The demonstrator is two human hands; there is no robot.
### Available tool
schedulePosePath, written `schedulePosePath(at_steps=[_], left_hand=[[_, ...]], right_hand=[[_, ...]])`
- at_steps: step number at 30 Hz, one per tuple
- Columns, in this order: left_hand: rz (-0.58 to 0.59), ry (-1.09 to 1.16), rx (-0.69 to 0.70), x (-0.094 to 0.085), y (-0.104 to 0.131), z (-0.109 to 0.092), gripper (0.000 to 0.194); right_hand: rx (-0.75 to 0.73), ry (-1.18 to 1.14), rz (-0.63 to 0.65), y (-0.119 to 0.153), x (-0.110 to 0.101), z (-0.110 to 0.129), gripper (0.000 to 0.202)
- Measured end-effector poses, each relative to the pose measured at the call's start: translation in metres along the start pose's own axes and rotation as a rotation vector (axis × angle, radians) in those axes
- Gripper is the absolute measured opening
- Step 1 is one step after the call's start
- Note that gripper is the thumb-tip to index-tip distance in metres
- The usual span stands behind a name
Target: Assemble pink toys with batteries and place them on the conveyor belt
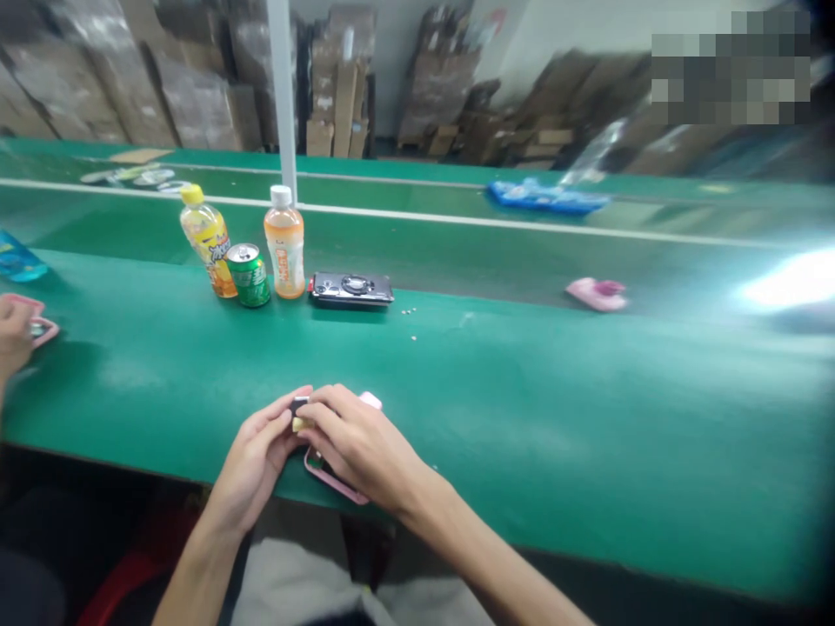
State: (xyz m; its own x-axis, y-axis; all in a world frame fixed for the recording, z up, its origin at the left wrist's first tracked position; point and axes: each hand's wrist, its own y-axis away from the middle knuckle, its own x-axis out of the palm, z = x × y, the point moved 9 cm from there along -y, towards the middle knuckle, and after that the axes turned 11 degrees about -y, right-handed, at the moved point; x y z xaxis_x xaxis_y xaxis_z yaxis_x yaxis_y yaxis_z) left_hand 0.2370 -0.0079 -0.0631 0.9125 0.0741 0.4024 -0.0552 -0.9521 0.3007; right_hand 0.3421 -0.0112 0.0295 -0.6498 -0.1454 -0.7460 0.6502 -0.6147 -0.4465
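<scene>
My left hand point(261, 456) and my right hand point(362, 443) meet near the table's front edge. Between their fingertips is a small dark part point(299, 403) with a pale yellow piece point(300, 424) at its lower end; its kind cannot be made out. Both hands are closed on it, the left from the side and the right from above. Beneath my right hand lies a pink-rimmed casing point(336, 480), mostly covered, with a bit of green inside. A pale pink piece point(370, 401) shows just behind the right hand's knuckles.
A yellow-capped bottle point(209, 243), a green can point(249, 276), a white-capped bottle point(285, 248) and a dark phone-like object point(350, 289) stand ahead. Tiny white bits lie nearby. A pink item point(597, 294) is at right. Another person's hand point(13, 339) holds a pink casing at left.
</scene>
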Motion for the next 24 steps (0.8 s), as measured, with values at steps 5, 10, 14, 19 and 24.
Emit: schedulePosePath(at_steps=[5,10,14,19,24], left_hand=[[-0.014,-0.094,0.031,0.0,-0.002,-0.002,0.04],[-0.074,-0.082,0.018,0.0,-0.002,-0.001,0.042],[-0.083,-0.104,0.08,0.002,0.003,-0.005,0.04],[-0.077,-0.193,0.167,0.0,0.006,-0.006,0.037],[-0.052,-0.256,0.174,0.001,0.004,-0.004,0.038]], right_hand=[[-0.08,0.118,0.069,0.0,0.011,0.008,0.017],[0.0,-0.294,0.078,0.017,0.002,0.02,0.016],[0.247,-0.27,-0.088,0.019,-0.017,-0.002,0.014],[0.282,-0.102,-0.145,0.002,-0.022,-0.014,0.008],[0.246,-0.089,-0.061,-0.003,-0.015,-0.019,0.006]])
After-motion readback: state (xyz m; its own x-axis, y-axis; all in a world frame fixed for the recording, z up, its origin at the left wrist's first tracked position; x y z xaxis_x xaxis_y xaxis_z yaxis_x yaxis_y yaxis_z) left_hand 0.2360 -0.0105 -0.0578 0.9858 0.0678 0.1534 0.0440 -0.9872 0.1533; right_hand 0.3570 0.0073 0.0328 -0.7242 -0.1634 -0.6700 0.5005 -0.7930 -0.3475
